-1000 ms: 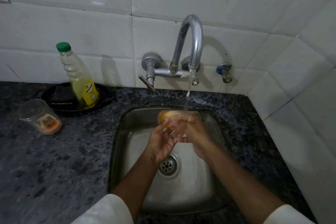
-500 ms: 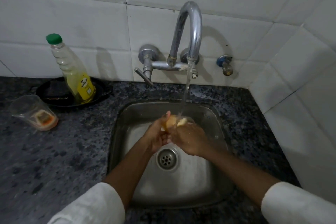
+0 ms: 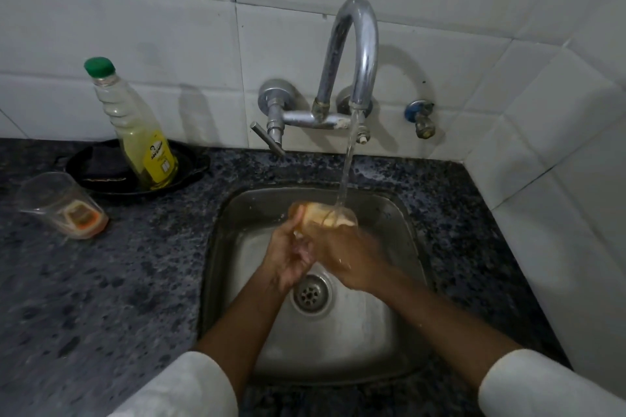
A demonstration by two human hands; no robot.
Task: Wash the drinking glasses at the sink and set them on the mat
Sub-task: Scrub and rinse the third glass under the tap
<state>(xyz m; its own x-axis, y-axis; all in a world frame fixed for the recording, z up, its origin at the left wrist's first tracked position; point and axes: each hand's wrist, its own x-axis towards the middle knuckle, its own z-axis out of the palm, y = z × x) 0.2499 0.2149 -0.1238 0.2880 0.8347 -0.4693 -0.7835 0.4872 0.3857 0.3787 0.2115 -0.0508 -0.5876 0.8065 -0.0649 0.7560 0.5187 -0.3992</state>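
A clear drinking glass (image 3: 321, 215) lies on its side over the steel sink (image 3: 403, 234), under the stream from the tap (image 3: 359, 54). My right hand (image 3: 349, 257) grips the glass from below and behind. My left hand (image 3: 288, 254) holds its left end, thumb up against the glass. Both hands hide much of the glass. A second clear glass (image 3: 62, 205), with an orange label inside, lies tilted on the dark counter at the left. No mat is in view.
A yellow dish-soap bottle (image 3: 135, 125) with a green cap stands in a black dish (image 3: 101, 169) at the back left. The sink drain (image 3: 310, 294) sits below my hands. A small valve (image 3: 421, 120) juts from the white tiled wall; tiles also close off the right side.
The glass has turned and lifted a little in my hands under the running water. The camera has shifted slightly. The glass on the counter has not moved.
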